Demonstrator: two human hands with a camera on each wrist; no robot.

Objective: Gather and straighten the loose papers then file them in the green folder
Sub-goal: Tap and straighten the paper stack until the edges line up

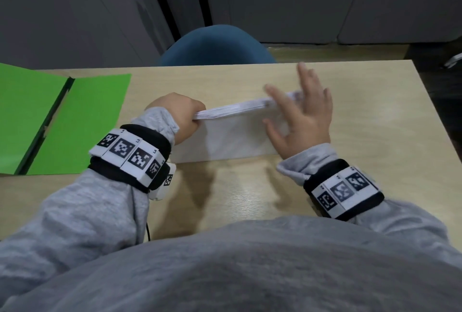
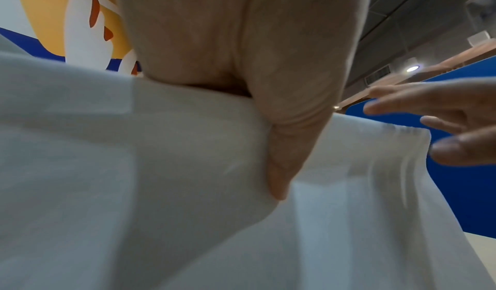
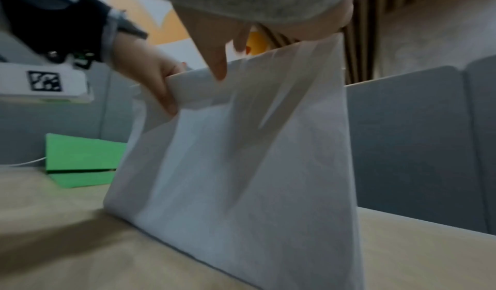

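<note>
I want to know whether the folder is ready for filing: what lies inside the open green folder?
The green folder lies open on the table, its visible panels bare. Its left part runs out of frame.

Even, soft indoor light falls from above; the pale wooden desk (image 1: 350, 117) shows faint glare streaks and dim shadows below the wrists at lower centre. The right hand (image 1: 300, 114) smears with motion blur in the head view. Both wrist views are soft, noisy and stretched at the edges, the white paper stack (image 3: 241, 167) blurred.
</note>
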